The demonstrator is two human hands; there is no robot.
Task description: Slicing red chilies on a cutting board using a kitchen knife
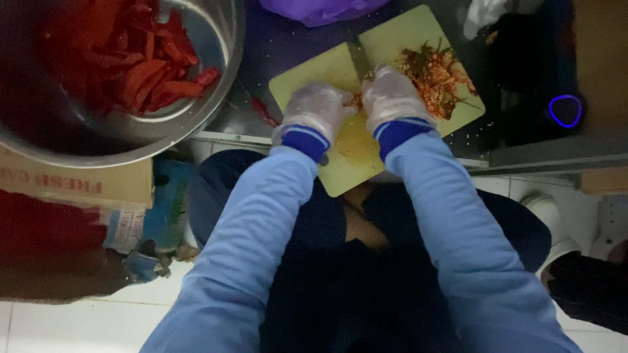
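Chopping is going on at the yellow-green cutting board (pixel 347 163), which is lying on a dark counter (pixel 275 46) and jutting a little over its near edge. Both hands are wearing thin clear gloves over blue cuffs and are working close together near the middle of the board. The right hand (pixel 392 98) is gripping what looks like a knife (pixel 358 59), whose dark blade is showing just beyond the knuckles; the handle is hidden under the glove, so the grip itself cannot be made out. The left hand (pixel 317 111) is curled and pressing down just beside it, seemingly on a reddish piece that is peeking out between the two gloves, though whether the fingers are closing on it cannot be told. A heap of chopped red peppers (pixel 435 75), with seeds and green stems mixed in, is piling up on the far right part of the board, touching the right glove. Judging by this, the cutting step is under way, and carrying on calls for keeping the left fingertips tucked back from the blade. A large steel bowl (pixel 222 98) is sitting to the left, well apart from the board, and is holding many whole-looking red pepper strips (pixel 140 72). A purple bag (pixel 314 10) is lying beyond the board.
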